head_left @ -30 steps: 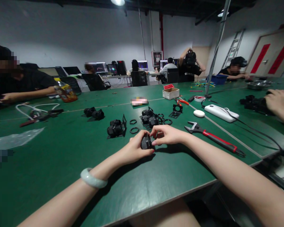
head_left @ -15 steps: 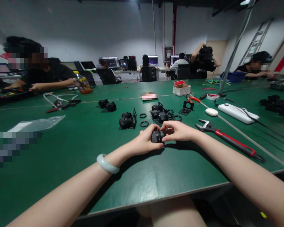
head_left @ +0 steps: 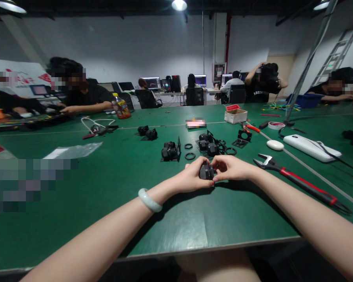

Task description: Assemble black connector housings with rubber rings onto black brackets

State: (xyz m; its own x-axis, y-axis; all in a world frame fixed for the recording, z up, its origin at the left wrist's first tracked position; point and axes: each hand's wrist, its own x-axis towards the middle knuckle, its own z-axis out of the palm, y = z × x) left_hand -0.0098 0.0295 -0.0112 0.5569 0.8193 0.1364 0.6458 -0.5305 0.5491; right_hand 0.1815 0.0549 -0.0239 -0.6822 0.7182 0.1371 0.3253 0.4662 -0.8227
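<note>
In the head view, my left hand grips a black cable gland with hexagonal nut faces, just above the green table. My right hand has its thumb and fingers curled round the right side of the same piece; part of it is hidden by the fingers. Beyond my hands lies a cluster of black glands on brackets. To its left stands another bracketed gland assembly. Two black rings, a nearer ring and a farther ring, lie between them. A bare L-shaped bracket sits at the right.
An adjustable wrench with red-black handle lies right of my right forearm. Past it are a white power bank, a white oval object and a small box. A plastic bag and bottle are left. Other people sit around.
The view has turned left and tilted up, so everything appears farther right. Both hands keep hold of the gland, with slight finger movement at its right side.
</note>
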